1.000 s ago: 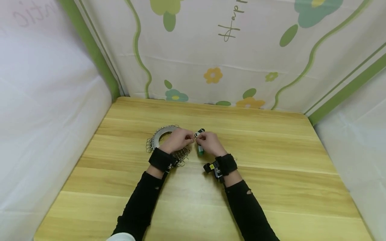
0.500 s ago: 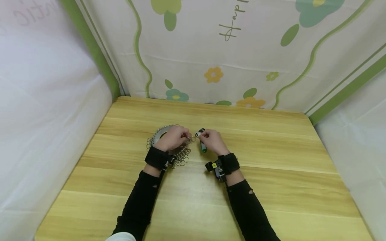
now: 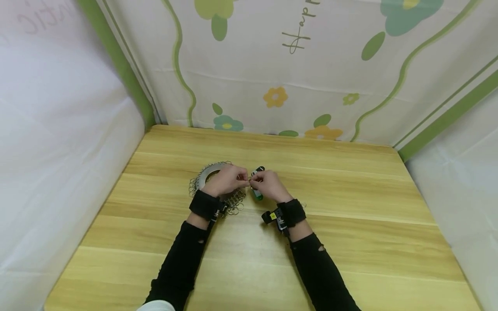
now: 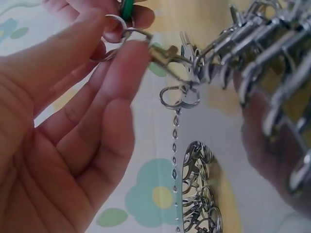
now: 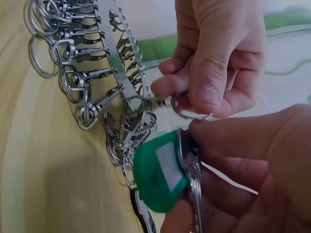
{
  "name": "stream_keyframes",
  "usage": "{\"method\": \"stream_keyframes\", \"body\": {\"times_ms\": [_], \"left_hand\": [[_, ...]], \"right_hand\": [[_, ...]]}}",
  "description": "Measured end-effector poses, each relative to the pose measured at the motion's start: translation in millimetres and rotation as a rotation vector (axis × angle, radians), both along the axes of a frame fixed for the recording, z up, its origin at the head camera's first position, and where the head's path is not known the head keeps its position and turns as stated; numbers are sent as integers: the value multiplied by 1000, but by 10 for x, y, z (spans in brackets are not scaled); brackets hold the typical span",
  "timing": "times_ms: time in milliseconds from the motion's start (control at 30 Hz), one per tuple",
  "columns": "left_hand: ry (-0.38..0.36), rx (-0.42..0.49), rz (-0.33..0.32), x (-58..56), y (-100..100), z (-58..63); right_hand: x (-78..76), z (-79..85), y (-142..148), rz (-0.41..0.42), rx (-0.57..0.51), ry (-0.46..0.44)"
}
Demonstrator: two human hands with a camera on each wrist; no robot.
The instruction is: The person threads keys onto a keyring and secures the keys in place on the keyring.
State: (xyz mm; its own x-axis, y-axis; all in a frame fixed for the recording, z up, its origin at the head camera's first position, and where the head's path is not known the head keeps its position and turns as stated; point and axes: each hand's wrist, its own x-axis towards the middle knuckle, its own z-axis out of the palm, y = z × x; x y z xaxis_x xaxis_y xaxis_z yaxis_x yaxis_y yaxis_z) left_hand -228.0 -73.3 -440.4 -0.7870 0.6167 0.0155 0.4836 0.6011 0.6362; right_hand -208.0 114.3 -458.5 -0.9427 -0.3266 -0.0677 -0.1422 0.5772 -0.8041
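Observation:
A flat silver ring plate (image 3: pixel 202 178) lies on the table, its rim lined with metal swivel clasps and split rings. Over its right side, my left hand (image 3: pixel 226 179) pinches a split ring (image 4: pixel 115 20) on one clasp (image 4: pixel 170 60), which stretches out from the plate. Just right of it, my right hand (image 3: pixel 269 185) holds a green key tag (image 5: pixel 146 170) with a white label. Along the tag runs a slim silver metal piece (image 5: pixel 195 187), partly behind the fingers. Both hands' fingertips meet at the split ring. A black-and-white item (image 3: pixel 258 169) lies just beyond the right fingertips.
The wooden table (image 3: pixel 350 224) spreads around both hands. A flowered curtain (image 3: pixel 241 73) hangs behind it, and white sheets (image 3: pixel 62 142) stand at the sides. A small ring (image 3: pixel 304 205) shows beside the right wrist. Something white and round (image 3: pixel 156 306) is at the bottom edge.
The hands were close together, drew apart half a second ago with the left over the plate, and are fingertip to fingertip again. The green tag swung right and back with the right hand.

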Motion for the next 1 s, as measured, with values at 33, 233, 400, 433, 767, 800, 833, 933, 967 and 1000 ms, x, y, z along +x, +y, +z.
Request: {"method": "stream_keyframes", "body": {"times_ms": [33, 233, 400, 433, 767, 800, 833, 933, 967, 1000], "left_hand": [[2, 7, -1, 1, 0, -5], [55, -30, 5, 3, 28, -24], [37, -57, 35, 7, 77, -30], [32, -53, 39, 10, 81, -28], [7, 13, 24, 33, 35, 35], [-4, 14, 20, 34, 30, 46], [-14, 15, 13, 34, 23, 55], [-51, 12, -7, 35, 5, 74], [-69, 10, -14, 35, 2, 78], [-86, 6, -21, 33, -3, 79]], "right_hand": [[6, 6, 3, 5, -8, -3], [16, 16, 5, 32, -36, -13], [22, 17, -3, 13, -33, 1], [25, 20, -5, 10, -30, 7], [30, 16, -10, 12, -26, 56], [28, 13, -8, 19, -30, 63], [25, 8, -7, 23, -33, 67], [19, -6, 4, 39, -26, 77], [17, -8, 11, 46, -26, 78], [15, -11, 18, 54, -26, 82]]}}
